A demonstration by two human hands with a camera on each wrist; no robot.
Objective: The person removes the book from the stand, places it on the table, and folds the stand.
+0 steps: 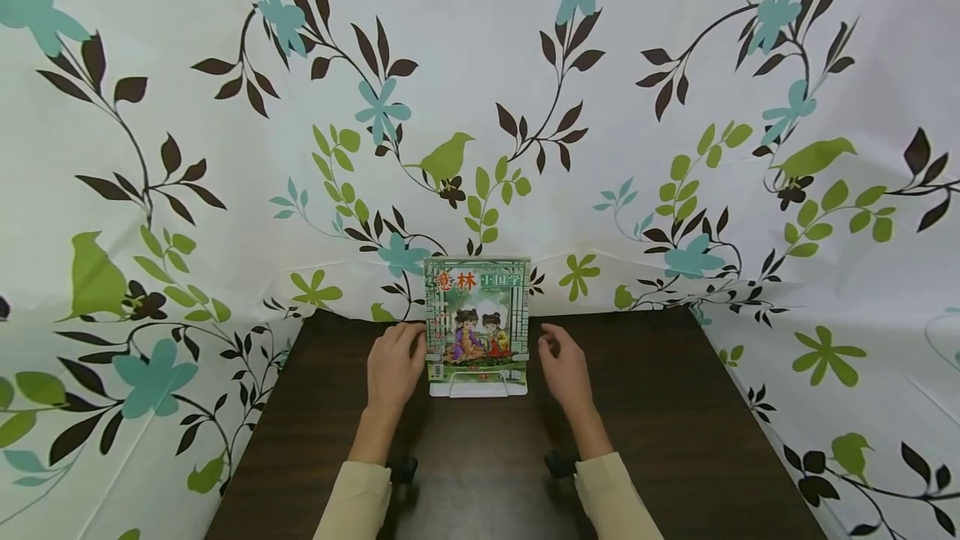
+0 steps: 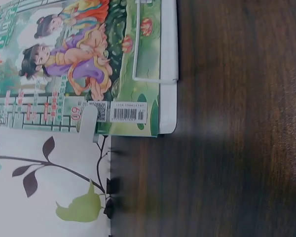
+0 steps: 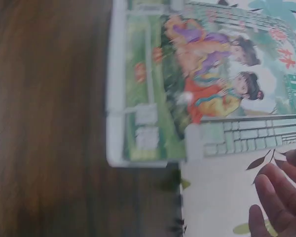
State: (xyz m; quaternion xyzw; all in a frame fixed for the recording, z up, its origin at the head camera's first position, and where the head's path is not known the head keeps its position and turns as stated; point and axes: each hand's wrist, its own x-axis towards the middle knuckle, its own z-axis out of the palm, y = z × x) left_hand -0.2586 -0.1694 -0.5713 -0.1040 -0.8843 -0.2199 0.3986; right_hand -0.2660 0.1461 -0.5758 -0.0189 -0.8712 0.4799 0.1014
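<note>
A green magazine (image 1: 480,315) with two cartoon children on its cover stands upright on a white book stand (image 1: 480,391). White clips hold its lower sides, and a wire bracket crosses its lower front. Beside the magazine's left edge is my left hand (image 1: 394,363), its fingers loosely bent; whether they touch the edge I cannot tell. My right hand (image 1: 566,367) is off to the right, apart from the magazine, fingers loosely curled around nothing. In the right wrist view, the fingers (image 3: 278,195) show below the magazine's side edge. Only fingertips show at the left wrist view's border.
The stand sits near the far edge of a dark wooden table (image 1: 660,440). Behind and around the table hangs a white cloth (image 1: 480,40) printed with leaves, flowers and birds. Dark bands (image 1: 559,464) are on both wrists.
</note>
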